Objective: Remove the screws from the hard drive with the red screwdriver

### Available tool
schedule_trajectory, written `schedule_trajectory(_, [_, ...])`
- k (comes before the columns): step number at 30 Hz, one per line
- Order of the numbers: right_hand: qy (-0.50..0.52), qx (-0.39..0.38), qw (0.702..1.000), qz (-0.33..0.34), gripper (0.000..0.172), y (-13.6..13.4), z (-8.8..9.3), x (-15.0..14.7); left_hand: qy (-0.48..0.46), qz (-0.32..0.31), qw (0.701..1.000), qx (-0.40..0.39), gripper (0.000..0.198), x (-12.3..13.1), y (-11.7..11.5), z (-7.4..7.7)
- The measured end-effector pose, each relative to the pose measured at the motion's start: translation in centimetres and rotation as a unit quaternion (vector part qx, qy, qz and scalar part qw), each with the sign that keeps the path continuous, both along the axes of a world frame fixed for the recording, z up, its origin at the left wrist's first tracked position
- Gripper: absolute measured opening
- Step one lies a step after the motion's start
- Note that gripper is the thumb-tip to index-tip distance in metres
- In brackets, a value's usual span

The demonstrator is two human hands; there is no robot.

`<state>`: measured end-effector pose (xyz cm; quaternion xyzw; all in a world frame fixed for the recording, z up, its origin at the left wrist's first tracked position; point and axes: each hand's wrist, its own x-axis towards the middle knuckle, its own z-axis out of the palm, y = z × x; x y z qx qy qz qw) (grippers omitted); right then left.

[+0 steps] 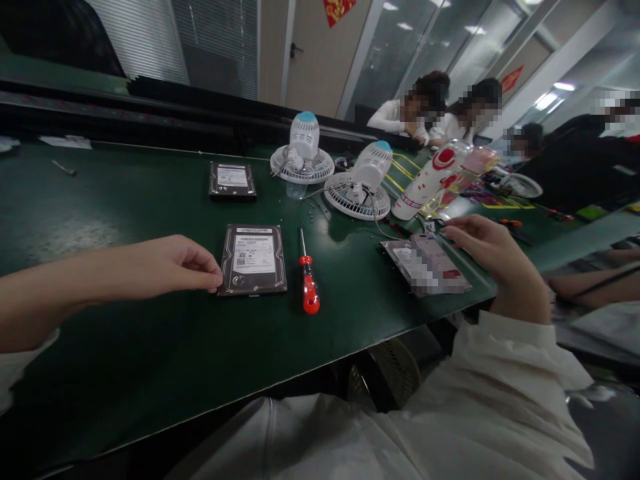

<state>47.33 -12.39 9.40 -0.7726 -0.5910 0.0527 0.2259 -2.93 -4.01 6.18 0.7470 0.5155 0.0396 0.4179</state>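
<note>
Now the left hand (187, 267) touches a flat, black metal hard drive (255, 260) on the green table (200, 360); the right hand (479, 239) is bent, well apart from it. Whether either grips anything, one cannot tell.

The bare left forearm (115, 275) reaches in above the left part of the flat dark-green table (170, 373), nearly level, its off-white cloth sleeve (15, 377) pushed back. The left hand (187, 263) hangs palm inward — thumb and index fingertips drawn together, the other fingers curled loosely. The bare right forearm (523, 290) looks foreshortened, rising past the table's near edge from a rumpled off-white cloth cuff (517, 333). The right wrist bends leftward, and the right hand (480, 237) arches with bent fingers, thumb close beneath the index finger.
</note>
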Motion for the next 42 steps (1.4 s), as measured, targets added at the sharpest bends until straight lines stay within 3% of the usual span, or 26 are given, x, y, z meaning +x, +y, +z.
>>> schedule_trajectory(3, [-0.007, -0.019, 0.990, 0.141, 0.036, -0.8, -0.9, -5.2, -0.008, -0.062, 0.995, -0.083, 0.027, -0.3, 0.2, -0.6])
schedule_trajectory(7, [-0.039, -0.032, 0.950, 0.309, 0.029, -2.0, -3.5, -12.2, -0.014, -0.071, 0.992, -0.099, 0.030, -0.7, 0.7, -1.5])
schedule_trajectory(11, [-0.075, -0.049, 0.910, 0.405, 0.041, -2.0, -5.7, -15.4, -0.017, -0.061, 0.993, -0.100, 0.031, -0.9, 1.1, -2.2])
schedule_trajectory(30, [-0.232, 0.026, 0.851, 0.471, 0.052, -0.3, -6.7, -18.4, -0.024, -0.025, 0.994, -0.105, 0.027, -0.7, 0.5, -2.4])
schedule_trajectory(42, [-0.300, 0.087, 0.811, 0.494, 0.039, 0.1, -6.3, -19.8, -0.049, -0.017, 0.994, -0.099, 0.018, -0.5, -0.1, -2.1])
